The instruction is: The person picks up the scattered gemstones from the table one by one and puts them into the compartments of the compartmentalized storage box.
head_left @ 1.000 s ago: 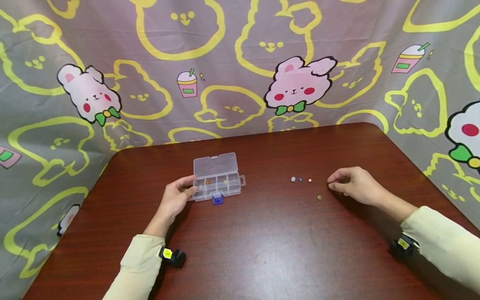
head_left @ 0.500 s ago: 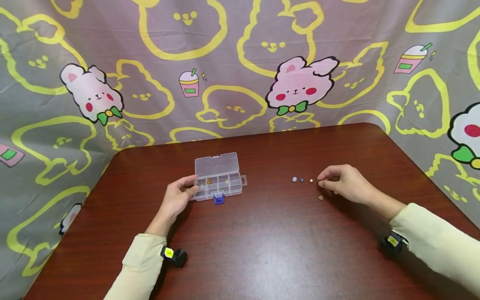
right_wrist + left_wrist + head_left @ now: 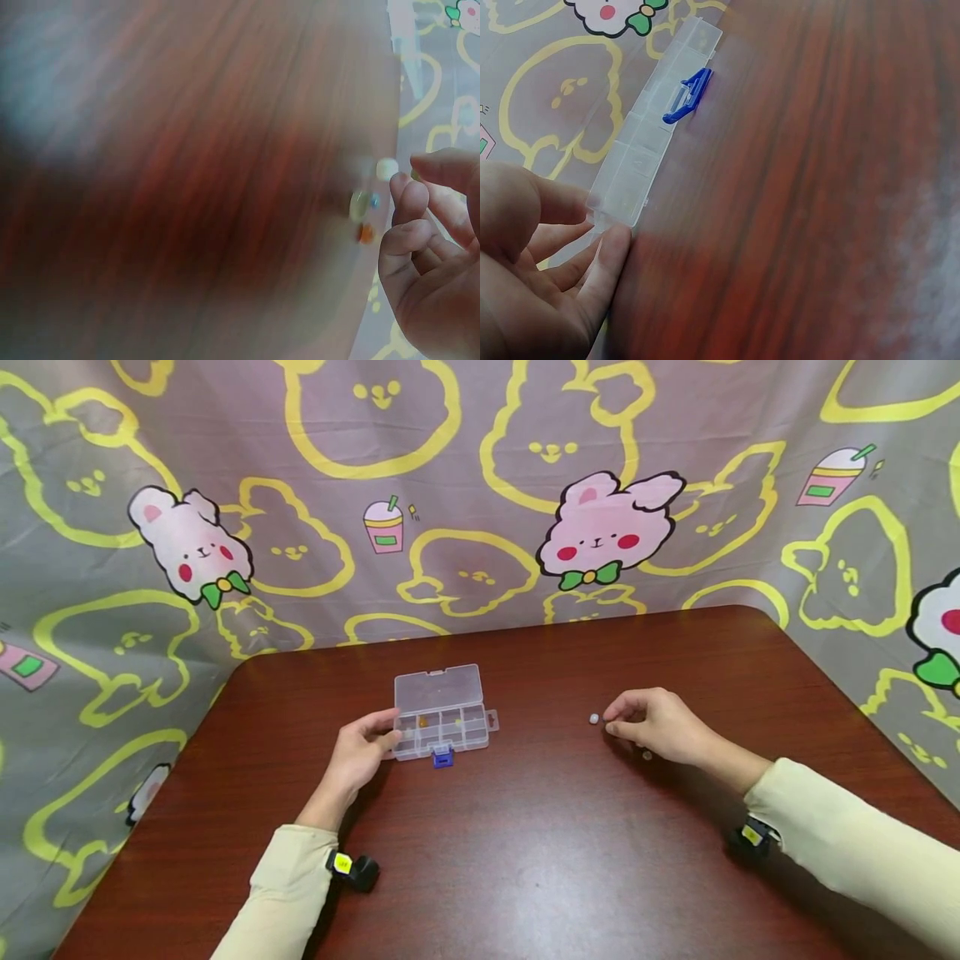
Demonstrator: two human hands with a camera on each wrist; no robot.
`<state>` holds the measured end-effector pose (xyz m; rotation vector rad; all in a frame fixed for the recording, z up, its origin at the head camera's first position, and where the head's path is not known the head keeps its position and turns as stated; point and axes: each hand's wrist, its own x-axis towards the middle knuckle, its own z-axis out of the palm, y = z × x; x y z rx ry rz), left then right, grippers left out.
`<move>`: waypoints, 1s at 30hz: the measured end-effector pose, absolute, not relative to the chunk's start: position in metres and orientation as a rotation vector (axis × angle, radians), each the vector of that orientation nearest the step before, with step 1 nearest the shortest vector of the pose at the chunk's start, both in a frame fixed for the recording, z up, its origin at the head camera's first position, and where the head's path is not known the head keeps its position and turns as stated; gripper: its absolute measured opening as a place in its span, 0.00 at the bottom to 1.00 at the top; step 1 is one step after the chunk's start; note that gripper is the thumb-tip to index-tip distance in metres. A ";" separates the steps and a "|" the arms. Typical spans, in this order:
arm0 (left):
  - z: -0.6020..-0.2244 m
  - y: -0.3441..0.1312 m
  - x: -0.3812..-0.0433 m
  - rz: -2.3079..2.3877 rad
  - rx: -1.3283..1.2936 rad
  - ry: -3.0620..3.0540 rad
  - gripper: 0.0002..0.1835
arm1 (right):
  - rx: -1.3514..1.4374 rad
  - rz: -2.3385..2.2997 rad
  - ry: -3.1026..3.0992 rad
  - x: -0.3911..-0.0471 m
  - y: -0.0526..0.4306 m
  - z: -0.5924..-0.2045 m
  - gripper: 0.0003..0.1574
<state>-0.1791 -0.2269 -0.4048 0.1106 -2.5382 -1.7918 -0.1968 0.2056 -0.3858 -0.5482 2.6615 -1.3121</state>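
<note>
My left hand [image 3: 358, 750] grips the left end of a clear plastic compartment box [image 3: 471, 746], its thumb at the front corner. The box lies with its lid [image 3: 438, 688] raised at the back and a blue latch [image 3: 442, 757] hanging in front. An amber bead [image 3: 423, 722] and a pale yellow bead [image 3: 458, 722] sit in separate compartments. My right hand [image 3: 660, 727] pinches a small olive-green bead [image 3: 415, 175] between thumb and index finger, low over the table. Close to the fingertips are a white bead [image 3: 594, 718], a blue bead [image 3: 375, 200], an orange bead [image 3: 367, 233] and a yellowish bead [image 3: 359, 204].
The brown wooden table [image 3: 510, 860] runs back to a cartoon-printed curtain [image 3: 480, 485] on the far side and both flanks. A hang tab [image 3: 492, 720] sticks out from the box's right end. Each wrist carries a small black camera [image 3: 364, 873].
My right hand has moved left across the small beads, its fingertips coming close to the white one and covering others from the head view. My left hand keeps its grip on the box.
</note>
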 end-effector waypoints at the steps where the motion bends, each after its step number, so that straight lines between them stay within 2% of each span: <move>1: -0.404 -0.227 -0.179 -1.791 0.109 -2.537 0.22 | -0.545 -1.308 2.657 -0.197 0.203 -0.386 0.04; 30: -0.404 -0.226 -0.179 -1.778 0.139 -2.548 0.22 | -0.663 -1.351 2.665 -0.214 0.148 -0.377 0.05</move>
